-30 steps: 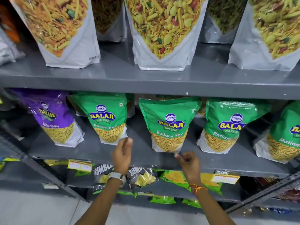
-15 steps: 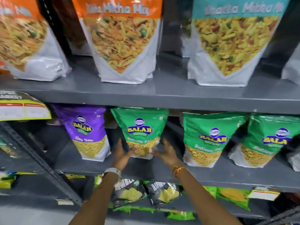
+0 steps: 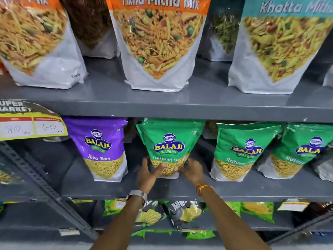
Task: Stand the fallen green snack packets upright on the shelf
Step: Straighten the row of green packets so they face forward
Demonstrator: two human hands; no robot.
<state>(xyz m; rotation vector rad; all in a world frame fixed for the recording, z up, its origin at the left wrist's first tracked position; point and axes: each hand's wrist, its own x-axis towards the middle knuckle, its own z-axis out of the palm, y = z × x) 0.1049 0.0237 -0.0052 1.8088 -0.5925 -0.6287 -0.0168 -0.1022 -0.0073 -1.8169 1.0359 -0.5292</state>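
Observation:
A green Balaji Ratlami Sev packet stands upright in the middle of the grey shelf. My left hand grips its lower left corner and my right hand grips its lower right corner. Two more green packets stand to the right: one upright, the other leaning against it at the frame edge.
A purple Aloo Sev packet stands just left of the held packet. Large mix pouches fill the shelf above. A price tag hangs at the left. Chip bags lie on the lower shelf. A slanted metal brace crosses the lower left.
Both hands came up from the shelf's front edge and closed on the bottom of the middle green packet. The camera view shifted left and closer.

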